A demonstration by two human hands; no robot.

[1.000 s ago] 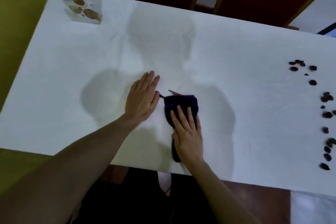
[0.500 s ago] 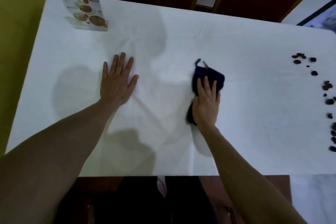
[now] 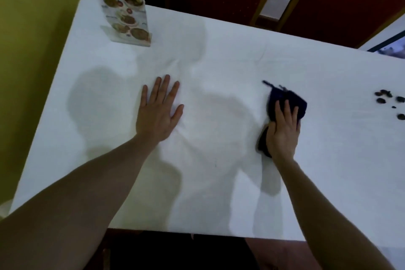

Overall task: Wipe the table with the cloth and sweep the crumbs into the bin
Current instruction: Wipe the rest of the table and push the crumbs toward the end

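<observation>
Right hand (image 3: 282, 129) lies palm-down on the dark cloth (image 3: 289, 103), fingers spread narrow and pressing it flat to the table (image 3: 219, 182) — likely so the whole pad drags when pushed sideways. Left hand (image 3: 158, 113), empty and splayed wide, is planted well off to its left, probably pinning the white covering against bunching. Crumbs (image 3: 385, 99) sit further right of the cloth, apart from it — no bin in view.
</observation>
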